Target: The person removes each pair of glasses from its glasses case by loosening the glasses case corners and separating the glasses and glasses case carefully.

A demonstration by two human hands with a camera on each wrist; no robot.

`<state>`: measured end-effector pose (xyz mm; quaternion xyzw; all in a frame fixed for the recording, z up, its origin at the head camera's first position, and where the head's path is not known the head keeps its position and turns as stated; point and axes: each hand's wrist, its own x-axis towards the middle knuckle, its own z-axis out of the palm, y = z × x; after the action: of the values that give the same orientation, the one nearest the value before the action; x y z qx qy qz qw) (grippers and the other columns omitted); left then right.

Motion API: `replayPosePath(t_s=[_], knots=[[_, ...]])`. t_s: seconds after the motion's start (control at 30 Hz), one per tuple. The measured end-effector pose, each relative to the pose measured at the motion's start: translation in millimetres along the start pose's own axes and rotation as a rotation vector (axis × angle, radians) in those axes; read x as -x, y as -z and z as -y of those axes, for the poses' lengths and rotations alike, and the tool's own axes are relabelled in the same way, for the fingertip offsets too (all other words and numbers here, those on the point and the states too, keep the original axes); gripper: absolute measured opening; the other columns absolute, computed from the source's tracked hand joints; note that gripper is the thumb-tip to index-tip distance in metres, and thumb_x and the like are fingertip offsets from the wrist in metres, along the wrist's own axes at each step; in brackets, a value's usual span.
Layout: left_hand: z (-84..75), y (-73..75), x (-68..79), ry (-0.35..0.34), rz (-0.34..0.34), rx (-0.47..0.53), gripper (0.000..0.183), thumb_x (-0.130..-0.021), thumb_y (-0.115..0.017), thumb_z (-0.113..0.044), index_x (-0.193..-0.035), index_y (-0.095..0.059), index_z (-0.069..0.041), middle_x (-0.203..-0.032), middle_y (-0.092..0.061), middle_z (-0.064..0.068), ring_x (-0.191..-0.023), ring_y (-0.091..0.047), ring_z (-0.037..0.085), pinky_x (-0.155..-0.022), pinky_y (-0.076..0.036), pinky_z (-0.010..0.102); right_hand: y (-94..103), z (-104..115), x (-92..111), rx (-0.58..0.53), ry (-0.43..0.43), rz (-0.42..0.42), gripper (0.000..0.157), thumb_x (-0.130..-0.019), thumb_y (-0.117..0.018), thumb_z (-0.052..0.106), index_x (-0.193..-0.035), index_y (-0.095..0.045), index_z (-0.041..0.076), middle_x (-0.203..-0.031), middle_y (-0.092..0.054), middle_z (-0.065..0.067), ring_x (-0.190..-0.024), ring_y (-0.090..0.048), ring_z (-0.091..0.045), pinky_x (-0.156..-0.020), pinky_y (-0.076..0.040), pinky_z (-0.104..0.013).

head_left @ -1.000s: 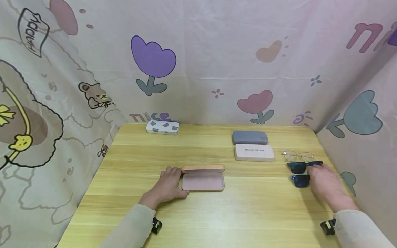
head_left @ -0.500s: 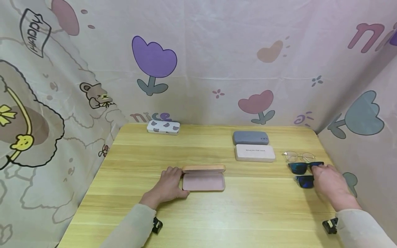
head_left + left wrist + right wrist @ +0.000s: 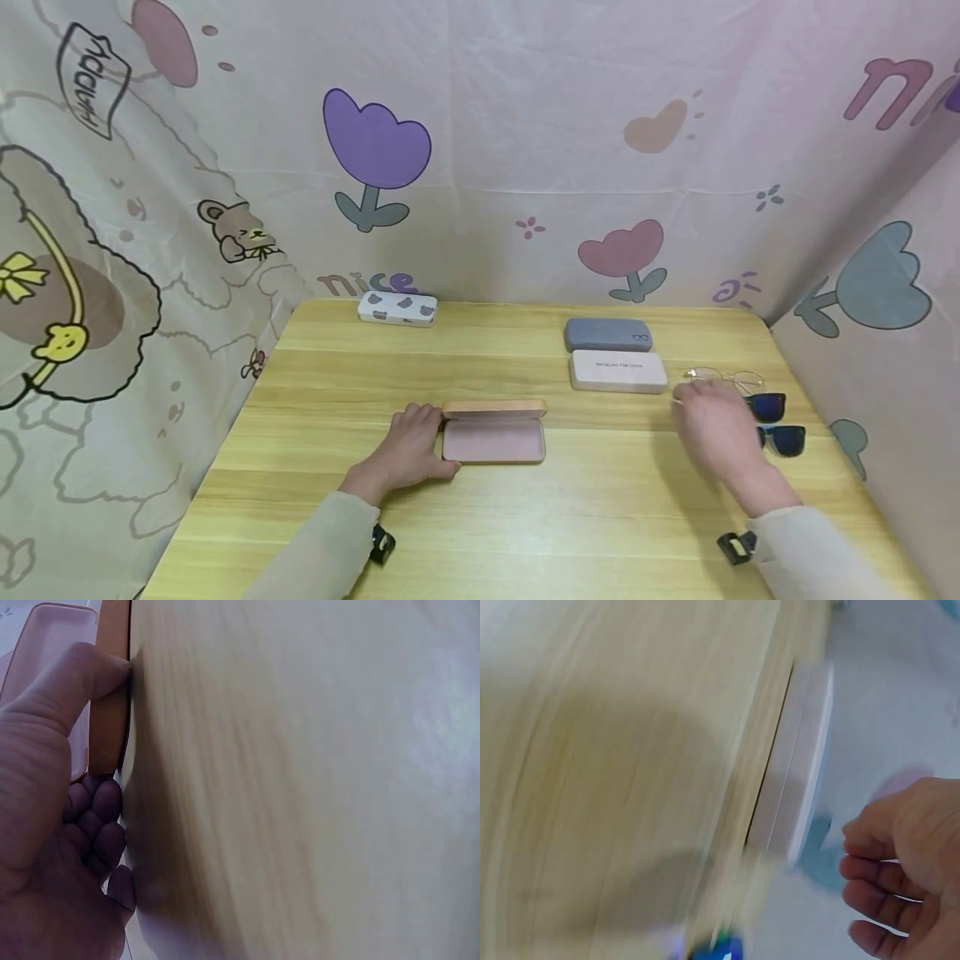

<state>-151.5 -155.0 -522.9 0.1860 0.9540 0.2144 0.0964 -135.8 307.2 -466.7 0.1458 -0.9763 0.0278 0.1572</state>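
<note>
My left hand grips the left end of an opened glasses case with a pink lining and an orange-brown shell. In the left wrist view my thumb lies over the case's front wall, the other fingers at its end. Holding nothing, my right hand hovers with loosely bent fingers just left of two dark sunglasses, the upper pair and the lower pair, partly hiding both. Beyond it lie thin-framed eyeglasses. The white glasses case shows near the hand in the right wrist view.
A blue-grey glasses case lies behind the closed white case on the wooden table. Toward the back left sits a white case with grey patches. Printed cloth hangs behind and along both sides.
My right hand has left the sunglasses and moved left, and the lower pair now sits farther right. My left hand stays on the opened case.
</note>
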Motion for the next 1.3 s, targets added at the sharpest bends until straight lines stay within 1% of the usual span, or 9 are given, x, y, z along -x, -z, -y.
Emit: replayPosePath(t_s=[0.1, 0.3, 0.43, 0.53, 0.63, 0.77, 0.97, 1.17, 1.3], knots=[[-0.1, -0.3, 0.4, -0.002, -0.004, -0.002, 0.085, -0.075, -0.09, -0.047, -0.137, -0.059, 0.002, -0.124, -0.064, 0.008, -0.117, -0.049, 0.029, -0.101, -0.039, 0.047, -6.6, 34, -13, -0.045, 0.02, -0.027, 0.015, -0.093, -0.074, 0.013, -0.101, -0.074, 0.001, -0.097, -0.075, -0.017, -0.091, -0.068, -0.038, -0.083, -0.053, -0.056], [0.0, -1.3, 0.3, -0.005, -0.011, -0.004, 0.085, -0.075, -0.089, -0.048, -0.137, -0.059, 0.002, -0.125, -0.064, 0.008, -0.117, -0.049, 0.029, -0.1, -0.039, 0.046, -17.9, 99, -35, -0.165, 0.09, -0.12, 0.021, -0.092, -0.079, 0.019, -0.106, -0.075, 0.003, -0.096, -0.076, -0.012, -0.089, -0.066, -0.032, -0.078, -0.052, -0.046], [0.2, -2.5, -0.1, -0.005, -0.013, -0.006, 0.085, -0.075, -0.089, -0.048, -0.137, -0.06, 0.003, -0.124, -0.064, 0.008, -0.116, -0.05, 0.029, -0.1, -0.038, 0.046, -21.8, 131, -46, -0.202, 0.152, -0.17, 0.023, -0.092, -0.081, 0.023, -0.102, -0.075, 0.004, -0.095, -0.076, -0.009, -0.088, -0.066, -0.029, -0.076, -0.052, -0.042], [0.6, -3.1, -0.5, -0.005, -0.013, -0.007, 0.085, -0.075, -0.089, -0.048, -0.137, -0.06, 0.003, -0.124, -0.064, 0.008, -0.116, -0.049, 0.029, -0.099, -0.038, 0.046, -24.2, 148, -51, -0.213, 0.199, -0.192, 0.02, -0.093, -0.08, 0.025, -0.098, -0.074, 0.006, -0.095, -0.076, -0.007, -0.088, -0.066, -0.027, -0.076, -0.052, -0.041], [1.0, -3.3, -0.7, -0.004, -0.013, -0.008, 0.086, -0.075, -0.089, -0.048, -0.137, -0.059, 0.003, -0.124, -0.064, 0.008, -0.115, -0.049, 0.028, -0.099, -0.038, 0.046, -26.4, 160, -54, -0.213, 0.23, -0.205, 0.017, -0.094, -0.078, 0.025, -0.096, -0.073, 0.009, -0.094, -0.075, -0.006, -0.089, -0.066, -0.026, -0.077, -0.053, -0.04], [1.4, -3.2, -0.3, -0.007, -0.014, -0.008, 0.085, -0.076, -0.089, -0.048, -0.138, -0.059, 0.002, -0.124, -0.064, 0.008, -0.115, -0.049, 0.028, -0.098, -0.038, 0.046, -29.1, 167, -54, -0.206, 0.223, -0.21, 0.015, -0.095, -0.077, 0.025, -0.094, -0.073, 0.011, -0.092, -0.074, -0.005, -0.087, -0.064, -0.025, -0.077, -0.051, -0.04], [1.4, -3.2, -0.4, -0.011, -0.016, -0.011, 0.084, -0.076, -0.089, -0.049, -0.136, -0.06, 0.002, -0.123, -0.064, 0.008, -0.115, -0.05, 0.029, -0.098, -0.038, 0.046, -33.1, 171, -54, -0.202, 0.19, -0.217, 0.017, -0.095, -0.079, 0.026, -0.092, -0.073, 0.01, -0.087, -0.072, -0.003, -0.083, -0.062, -0.023, -0.078, -0.05, -0.039], [1.6, -3.5, -1.1, -0.008, -0.015, -0.022, 0.086, -0.076, -0.089, -0.05, -0.137, -0.059, 0.003, -0.124, -0.064, 0.008, -0.116, -0.05, 0.029, -0.099, -0.038, 0.046, -36.1, 173, -53, -0.232, 0.179, -0.252, 0.017, -0.093, -0.082, 0.022, -0.091, -0.073, 0.008, -0.084, -0.071, -0.003, -0.081, -0.061, -0.023, -0.078, -0.049, -0.039], [0.9, -3.0, -1.1, -0.004, -0.013, -0.025, 0.087, -0.076, -0.089, -0.05, -0.137, -0.059, 0.004, -0.123, -0.064, 0.009, -0.117, -0.05, 0.03, -0.099, -0.038, 0.047, -37.5, 173, -53, -0.254, 0.167, -0.254, 0.017, -0.092, -0.083, 0.023, -0.09, -0.072, 0.009, -0.083, -0.069, -0.002, -0.08, -0.061, -0.023, -0.078, -0.048, -0.04]])
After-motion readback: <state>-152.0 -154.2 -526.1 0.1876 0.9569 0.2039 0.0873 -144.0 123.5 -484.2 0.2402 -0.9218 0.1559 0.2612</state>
